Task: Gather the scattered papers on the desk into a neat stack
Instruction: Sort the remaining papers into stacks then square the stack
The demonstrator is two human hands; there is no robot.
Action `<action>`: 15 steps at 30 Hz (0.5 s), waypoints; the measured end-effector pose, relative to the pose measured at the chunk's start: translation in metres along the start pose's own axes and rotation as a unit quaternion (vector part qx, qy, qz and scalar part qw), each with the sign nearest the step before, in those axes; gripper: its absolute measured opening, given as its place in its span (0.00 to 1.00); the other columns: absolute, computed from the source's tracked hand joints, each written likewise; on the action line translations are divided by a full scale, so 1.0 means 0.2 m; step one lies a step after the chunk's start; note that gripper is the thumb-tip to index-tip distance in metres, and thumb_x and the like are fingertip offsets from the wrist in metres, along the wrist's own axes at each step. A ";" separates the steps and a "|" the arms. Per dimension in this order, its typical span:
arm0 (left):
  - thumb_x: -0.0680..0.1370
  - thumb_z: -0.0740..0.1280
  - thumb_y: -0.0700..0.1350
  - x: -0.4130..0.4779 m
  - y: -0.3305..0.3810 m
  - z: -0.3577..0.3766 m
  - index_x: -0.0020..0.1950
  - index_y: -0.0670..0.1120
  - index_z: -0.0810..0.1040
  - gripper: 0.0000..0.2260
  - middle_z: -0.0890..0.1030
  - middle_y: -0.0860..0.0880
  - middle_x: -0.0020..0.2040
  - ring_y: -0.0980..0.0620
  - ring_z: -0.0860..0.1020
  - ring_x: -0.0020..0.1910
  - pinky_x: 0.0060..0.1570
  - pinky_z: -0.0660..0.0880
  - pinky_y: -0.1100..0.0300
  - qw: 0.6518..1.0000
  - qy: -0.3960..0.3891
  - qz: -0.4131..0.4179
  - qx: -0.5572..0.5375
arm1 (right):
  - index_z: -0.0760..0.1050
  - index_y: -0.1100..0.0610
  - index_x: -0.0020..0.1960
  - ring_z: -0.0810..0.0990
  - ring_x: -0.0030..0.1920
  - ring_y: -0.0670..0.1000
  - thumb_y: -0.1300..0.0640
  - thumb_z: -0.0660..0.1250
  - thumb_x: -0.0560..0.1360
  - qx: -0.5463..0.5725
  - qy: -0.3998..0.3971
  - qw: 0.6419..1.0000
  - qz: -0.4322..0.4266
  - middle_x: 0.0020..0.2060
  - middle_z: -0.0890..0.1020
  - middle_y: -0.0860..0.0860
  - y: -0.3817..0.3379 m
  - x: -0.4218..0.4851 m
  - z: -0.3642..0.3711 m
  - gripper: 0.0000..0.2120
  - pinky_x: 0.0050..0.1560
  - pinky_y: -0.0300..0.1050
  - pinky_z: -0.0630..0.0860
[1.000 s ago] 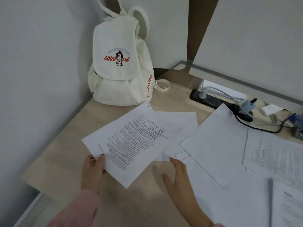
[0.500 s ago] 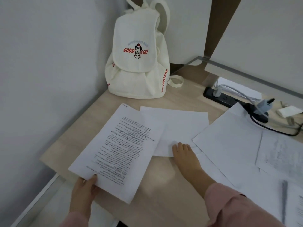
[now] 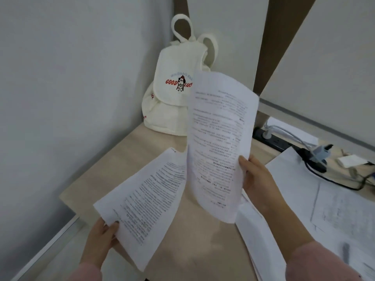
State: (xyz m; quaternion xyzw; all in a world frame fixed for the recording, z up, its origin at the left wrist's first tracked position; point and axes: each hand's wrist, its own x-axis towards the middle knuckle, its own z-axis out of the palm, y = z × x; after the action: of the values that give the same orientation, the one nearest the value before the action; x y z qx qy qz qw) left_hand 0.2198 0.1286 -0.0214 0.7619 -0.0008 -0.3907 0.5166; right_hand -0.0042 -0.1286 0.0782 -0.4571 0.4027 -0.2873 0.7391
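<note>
My left hand [image 3: 101, 238] pinches the near corner of a printed sheet [image 3: 148, 197], held low and tilted over the desk's left part. My right hand [image 3: 257, 179] grips the right edge of a second printed sheet [image 3: 219, 142], lifted nearly upright in the air with its printed side facing me. It overlaps the top right of the first sheet. More white papers [image 3: 288, 179] lie spread on the wooden desk [image 3: 125, 157] to the right, some blank, some printed [image 3: 345, 207].
A cream backpack [image 3: 172, 98] with red lettering leans in the far corner against the wall. A black power strip [image 3: 274, 139] with plugs and cables [image 3: 316, 159] lies along the back right. A grey pen [image 3: 346, 252] rests on the papers at lower right.
My right hand picked up the blank-side-up sheet from the desk and turned it upright, printed side toward me. My left hand kept the first sheet and raised it slightly.
</note>
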 end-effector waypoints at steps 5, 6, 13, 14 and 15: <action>0.77 0.61 0.33 0.02 0.11 0.06 0.61 0.40 0.73 0.12 0.79 0.40 0.49 0.42 0.77 0.46 0.52 0.74 0.48 0.993 -0.064 0.003 0.099 | 0.72 0.60 0.65 0.81 0.53 0.56 0.56 0.58 0.78 0.018 0.012 0.998 0.051 0.59 0.79 0.57 -0.07 -0.06 -0.23 0.17 0.48 0.49 0.80; 0.77 0.61 0.33 0.02 0.14 0.08 0.60 0.40 0.74 0.12 0.79 0.40 0.49 0.42 0.77 0.46 0.50 0.74 0.49 0.991 -0.074 0.011 0.114 | 0.73 0.60 0.62 0.82 0.51 0.55 0.57 0.59 0.78 -0.019 0.042 0.997 0.064 0.58 0.80 0.57 -0.06 -0.08 -0.27 0.15 0.48 0.49 0.80; 0.77 0.64 0.42 0.01 0.43 0.21 0.46 0.46 0.80 0.05 0.82 0.45 0.43 0.43 0.80 0.43 0.39 0.73 0.58 0.975 -0.107 0.078 0.180 | 0.78 0.57 0.49 0.82 0.44 0.57 0.59 0.61 0.77 -0.232 0.151 0.956 0.101 0.48 0.84 0.58 -0.02 -0.16 -0.41 0.08 0.44 0.48 0.78; 0.77 0.64 0.44 0.01 0.45 0.23 0.47 0.46 0.80 0.05 0.83 0.45 0.43 0.44 0.80 0.43 0.39 0.74 0.58 0.973 -0.114 0.081 0.181 | 0.78 0.57 0.49 0.82 0.44 0.57 0.59 0.61 0.77 -0.234 0.147 0.956 0.099 0.48 0.84 0.58 -0.02 -0.17 -0.41 0.08 0.45 0.49 0.78; 0.77 0.64 0.45 0.00 0.47 0.25 0.48 0.46 0.81 0.06 0.84 0.45 0.44 0.44 0.81 0.44 0.40 0.74 0.57 0.972 -0.121 0.081 0.184 | 0.78 0.58 0.50 0.82 0.45 0.58 0.58 0.61 0.77 -0.233 0.140 0.957 0.098 0.47 0.84 0.58 -0.02 -0.18 -0.42 0.08 0.47 0.50 0.78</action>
State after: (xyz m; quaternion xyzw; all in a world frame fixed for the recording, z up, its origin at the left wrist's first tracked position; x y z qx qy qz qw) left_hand 0.2282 0.0451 0.0438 0.7883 -0.1963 -0.4300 0.3938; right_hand -0.0942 -0.1396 0.0726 -0.5299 0.6009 -0.1726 0.5730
